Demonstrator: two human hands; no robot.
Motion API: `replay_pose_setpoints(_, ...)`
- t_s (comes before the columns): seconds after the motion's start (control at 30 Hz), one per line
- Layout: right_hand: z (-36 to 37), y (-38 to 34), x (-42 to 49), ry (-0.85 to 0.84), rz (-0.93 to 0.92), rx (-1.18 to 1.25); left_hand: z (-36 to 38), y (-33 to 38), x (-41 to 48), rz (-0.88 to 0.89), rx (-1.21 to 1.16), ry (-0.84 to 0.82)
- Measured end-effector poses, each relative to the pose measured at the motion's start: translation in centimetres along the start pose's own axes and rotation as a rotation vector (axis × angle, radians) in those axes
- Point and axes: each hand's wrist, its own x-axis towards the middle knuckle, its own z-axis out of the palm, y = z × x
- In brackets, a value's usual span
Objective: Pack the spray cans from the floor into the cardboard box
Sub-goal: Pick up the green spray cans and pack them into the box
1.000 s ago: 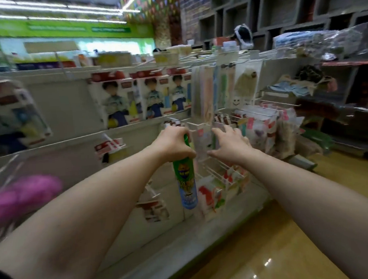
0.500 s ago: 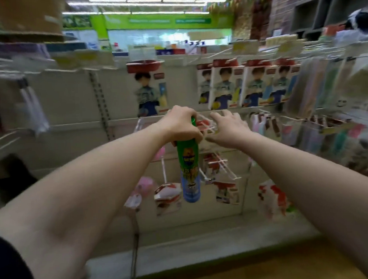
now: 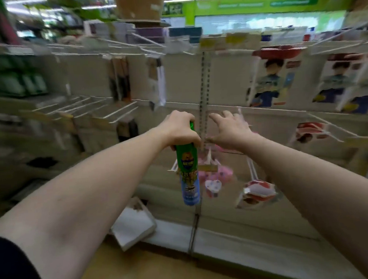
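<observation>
Head view, motion blur throughout.

Spray cans: one counted. The tall cylindrical metal spray can [image 3: 188, 173], green on top with a pale blue lower half, hung upright in mid-air at centre frame, in front of the shelving and clear of the floor.

Hands: two. The left hand [image 3: 178, 132] was clenched round the can's top end, fingers wrapped over the green cap, the body of the can hanging below the fist. The right hand [image 3: 231, 131] was released, fingers spread and lightly bent, grasping nothing. It was just right of the can's top; contact between thumb and can could not be determined.

A black sleeve [image 3: 13, 267] showed at the near left corner.

Surroundings: beige metal store shelving [image 3: 87, 80] with white wire hooks ran across the far side.
- Card packs printed with a boy figure [image 3: 275, 78], far right: three counted, the rightmost cut by the frame edge.
- Red-and-white hanging packets [image 3: 257, 192]: two counted.
- Pink hanging packets [image 3: 219, 175] behind the can: a cluster, number unreadable.
- One white flat package [image 3: 134, 223] leaned against the shelf base on the yellow wooden floor [image 3: 142, 267].
- One brown cardboard object [image 3: 139, 6] stood on top of the shelving, far and blurred.
</observation>
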Motion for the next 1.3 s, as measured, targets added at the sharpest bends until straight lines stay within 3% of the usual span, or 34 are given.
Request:
replay_pose_setpoints(0.6,8.7,-32.1,8.7,-0.189,-0.609,0.122,-12.3,-25.8,-12.0,-0.577,0.101,0.219)
replay_pose_setpoints(0.97,11.3,-51.3,11.3,-0.232,-1.040,0.191,-19.1,-35.3,-19.5,-0.995,0.125,0.392)
replay_pose_setpoints(1.3,15.0,-65.3,5.8,-0.292,-1.332,0.186,-21.2,-42.6,-29.8,-1.288,0.131,0.467)
